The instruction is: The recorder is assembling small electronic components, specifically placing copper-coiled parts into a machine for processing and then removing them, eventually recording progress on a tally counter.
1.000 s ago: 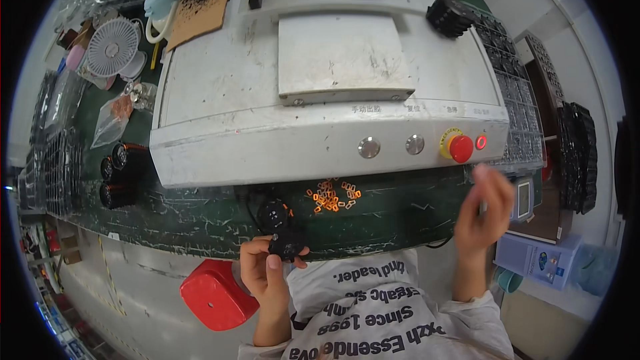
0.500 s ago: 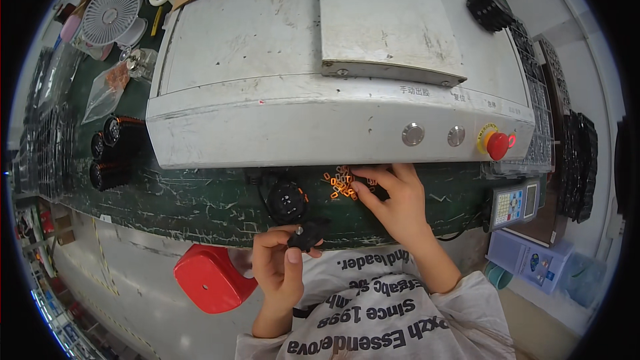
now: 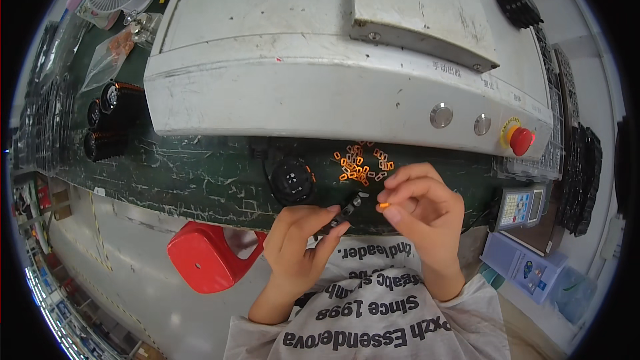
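Two hands were up in front of your chest, over the near edge of the dark green bench [image 3: 200, 180]. Your left hand [image 3: 300, 240] had a small black part [image 3: 343, 213] pinched between thumb and fingertips, fingers closed round it, its far end poking out toward the right. Your right hand [image 3: 420, 203] held one tiny orange clip [image 3: 384, 206] in a tight thumb-and-forefinger pinch, other fingers curled loosely. The clip sat just beside the black part's free end; touching or not, I could not tell.

The rest of the orange clips [image 3: 360, 165] lay scattered on the bench just beyond your hands, next to a round black component [image 3: 292, 180]. Behind them ran the big grey machine housing [image 3: 300, 80], with two silver buttons [image 3: 441, 115] and a red stop button [image 3: 521, 140] at its right end. A handheld keypad unit [image 3: 519, 205] sat to your right, and a red plastic stool [image 3: 207, 257] stood below the bench on your left.

Step in hand, as I judged it: fitting one orange clip onto the black part, clip picked, not seated. The next move called for lining the clip up squarely with the part's end and pressing it on while your left hand kept the part steady; the clip was small, so a loose pinch could have dropped it.
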The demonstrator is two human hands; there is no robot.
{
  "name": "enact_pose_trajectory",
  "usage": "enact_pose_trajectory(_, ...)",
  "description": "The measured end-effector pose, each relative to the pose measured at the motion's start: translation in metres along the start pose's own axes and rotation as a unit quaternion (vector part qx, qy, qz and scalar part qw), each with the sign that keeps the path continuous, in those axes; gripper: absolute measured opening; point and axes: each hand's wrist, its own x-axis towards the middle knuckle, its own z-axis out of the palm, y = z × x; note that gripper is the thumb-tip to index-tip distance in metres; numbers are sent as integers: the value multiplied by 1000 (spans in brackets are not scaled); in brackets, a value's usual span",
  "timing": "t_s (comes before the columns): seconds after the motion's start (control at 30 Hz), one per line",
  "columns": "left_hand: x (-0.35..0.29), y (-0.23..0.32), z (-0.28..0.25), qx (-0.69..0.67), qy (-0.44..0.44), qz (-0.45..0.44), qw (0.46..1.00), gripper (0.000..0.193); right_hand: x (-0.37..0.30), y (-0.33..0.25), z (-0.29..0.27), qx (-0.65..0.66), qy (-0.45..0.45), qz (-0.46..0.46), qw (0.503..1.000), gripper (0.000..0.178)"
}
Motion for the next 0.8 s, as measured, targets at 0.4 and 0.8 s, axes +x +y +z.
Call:
enact_pose_trajectory(0.4, -2, 4, 7, 87, 8, 91, 992, 35, -5, 7, 4, 31, -45, 12, 998, 18)
enact_pose_trajectory(0.8, -2, 4, 9, 116, 21, 121, 986, 40, -3, 14, 5, 35, -39, 13, 999, 17)
